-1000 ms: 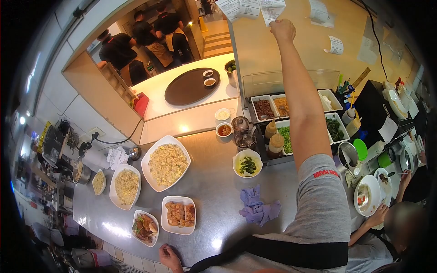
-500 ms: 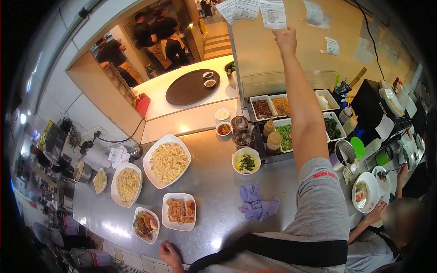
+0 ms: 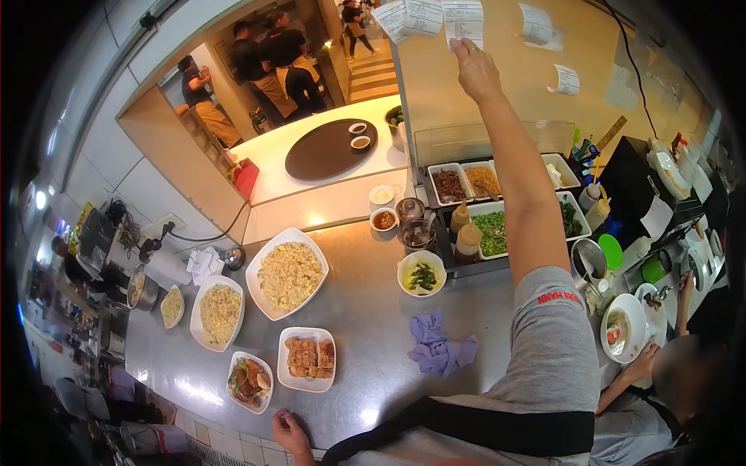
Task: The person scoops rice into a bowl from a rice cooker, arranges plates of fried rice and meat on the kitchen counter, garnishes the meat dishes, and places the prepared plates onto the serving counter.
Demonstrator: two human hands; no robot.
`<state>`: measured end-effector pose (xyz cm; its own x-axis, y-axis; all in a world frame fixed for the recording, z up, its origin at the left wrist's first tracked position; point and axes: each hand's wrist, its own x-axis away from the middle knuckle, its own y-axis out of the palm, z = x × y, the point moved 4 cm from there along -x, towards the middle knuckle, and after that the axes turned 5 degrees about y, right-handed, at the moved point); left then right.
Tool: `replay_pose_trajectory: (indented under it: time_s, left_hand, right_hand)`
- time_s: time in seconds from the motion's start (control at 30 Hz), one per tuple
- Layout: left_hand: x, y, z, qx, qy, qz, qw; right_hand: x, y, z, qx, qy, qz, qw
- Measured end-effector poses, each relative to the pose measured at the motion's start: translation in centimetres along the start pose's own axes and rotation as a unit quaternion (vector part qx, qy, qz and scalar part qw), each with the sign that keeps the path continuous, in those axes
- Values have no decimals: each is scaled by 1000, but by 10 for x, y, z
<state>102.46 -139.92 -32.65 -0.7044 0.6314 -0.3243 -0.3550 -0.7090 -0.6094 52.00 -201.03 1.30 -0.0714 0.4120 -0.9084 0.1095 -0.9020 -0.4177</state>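
Note:
My right hand (image 3: 475, 71) is raised to the wall, its outstretched fingertips against the lower part of a printed order slip (image 3: 465, 19); no grip on the paper shows. At the near edge of the steel counter (image 3: 365, 342), my left hand (image 3: 289, 432) is loosely closed, with nothing visible in it. Just above it stand a small bowl of sauced meat with herbs (image 3: 249, 382) and a square bowl of sliced fried cutlet (image 3: 309, 359). Fried rice fills a large bowl (image 3: 287, 273), a medium bowl (image 3: 217, 312) and a small dish (image 3: 172, 307) to the left.
A purple cloth (image 3: 441, 344) and a bowl with greens (image 3: 421, 273) lie mid-counter. Topping trays (image 3: 491, 231) and squeeze bottles (image 3: 467, 242) stand beneath my right arm. A round brown tray (image 3: 330, 151) sits on the pass shelf. At right, a co-worker's hands (image 3: 643, 361) are near white bowls.
My right hand has moved slightly up and left, from the slip's bottom edge onto its lower part. The slip looks straighter. My left hand stays put. The co-worker now holds a utensil over a plate.

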Motion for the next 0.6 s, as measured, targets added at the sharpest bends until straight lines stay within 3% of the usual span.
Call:
replay_pose_trajectory:
  time_s: [0.27,0.4,0.5,0.6]
  left_hand:
    - [-1,0,-6,-50,23,2,999]
    - [0,1,-7,5,9,12,1000]
    - [-1,0,-1,-10,2,3,1000]
    - [-1,-1,5,-9,16,4,1000]
  right_hand:
    - [-3,-14,-7,12,27,-50,998]
    - [-5,-16,-13,-11,59,-66,996]
    - [-2,-25,-14,33,14,-110,993]
    - [2,-19,-7,-63,37,-92,993]
